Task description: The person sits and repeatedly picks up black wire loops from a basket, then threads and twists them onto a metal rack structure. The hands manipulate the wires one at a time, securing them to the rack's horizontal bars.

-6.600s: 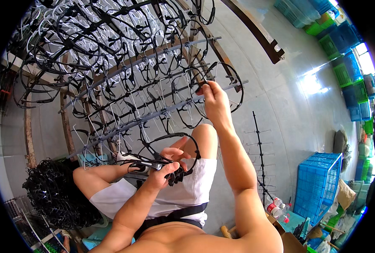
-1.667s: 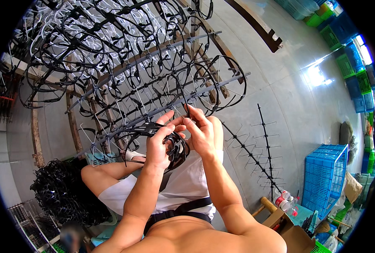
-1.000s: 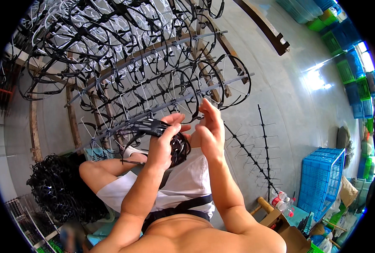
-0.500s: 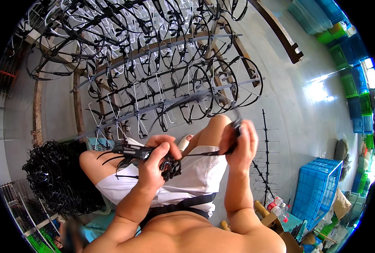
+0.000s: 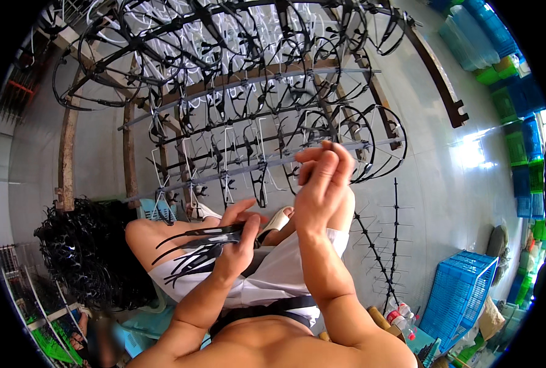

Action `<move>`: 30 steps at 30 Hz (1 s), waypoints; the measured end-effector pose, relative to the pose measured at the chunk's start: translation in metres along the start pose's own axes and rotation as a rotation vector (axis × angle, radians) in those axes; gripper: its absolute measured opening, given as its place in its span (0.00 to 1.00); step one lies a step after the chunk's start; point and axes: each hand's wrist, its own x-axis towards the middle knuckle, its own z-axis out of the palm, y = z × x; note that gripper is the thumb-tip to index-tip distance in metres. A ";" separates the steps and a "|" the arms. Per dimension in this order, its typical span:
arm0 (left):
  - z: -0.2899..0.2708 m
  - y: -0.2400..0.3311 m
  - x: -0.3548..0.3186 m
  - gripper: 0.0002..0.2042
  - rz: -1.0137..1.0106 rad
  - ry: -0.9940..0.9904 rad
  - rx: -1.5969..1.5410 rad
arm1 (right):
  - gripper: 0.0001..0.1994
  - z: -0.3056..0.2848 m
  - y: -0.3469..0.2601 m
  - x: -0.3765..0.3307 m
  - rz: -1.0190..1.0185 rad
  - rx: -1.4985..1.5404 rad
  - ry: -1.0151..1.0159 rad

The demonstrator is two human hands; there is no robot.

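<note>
My left hand [image 5: 239,236] is closed around a bundle of thin, curved black plastic strips [image 5: 193,248], whose ends fan out to the left above my lap. My right hand [image 5: 325,184] is raised in front of my right knee, its fingertips pinched together. From them a blurred, thin black plastic piece [image 5: 330,127] rises toward the rack; its full shape is hard to make out. Just beyond the right hand, black looped frames [image 5: 371,144] hang on the bars of the rack [image 5: 310,147]. The inner side of the left hand's grip is hidden.
A large heap of glossy black pieces [image 5: 80,257] lies at my left. On the right stand a blue crate [image 5: 460,294], plastic bottles [image 5: 402,319] and a black rod with thin prongs [image 5: 396,239]. Blue and green bins [image 5: 512,110] line the far right. White wire hooks [image 5: 227,159] stick out from the rack.
My right hand has moved up and left, away from my right side, toward the rack with the black piece. My left hand has shifted slightly right, with the strips fanned out lower.
</note>
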 end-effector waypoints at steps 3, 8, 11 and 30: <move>-0.013 -0.002 -0.005 0.14 0.050 0.103 0.026 | 0.08 0.004 -0.005 0.008 0.091 -0.055 -0.033; -0.024 -0.015 -0.001 0.13 0.053 0.218 0.065 | 0.09 0.011 0.046 0.007 0.458 -0.094 -0.194; -0.030 -0.029 0.001 0.12 0.035 0.205 0.127 | 0.09 0.006 0.050 0.005 0.605 -0.059 -0.188; -0.028 -0.038 0.006 0.11 -0.099 0.220 0.083 | 0.11 -0.006 0.039 0.005 0.525 -0.039 -0.218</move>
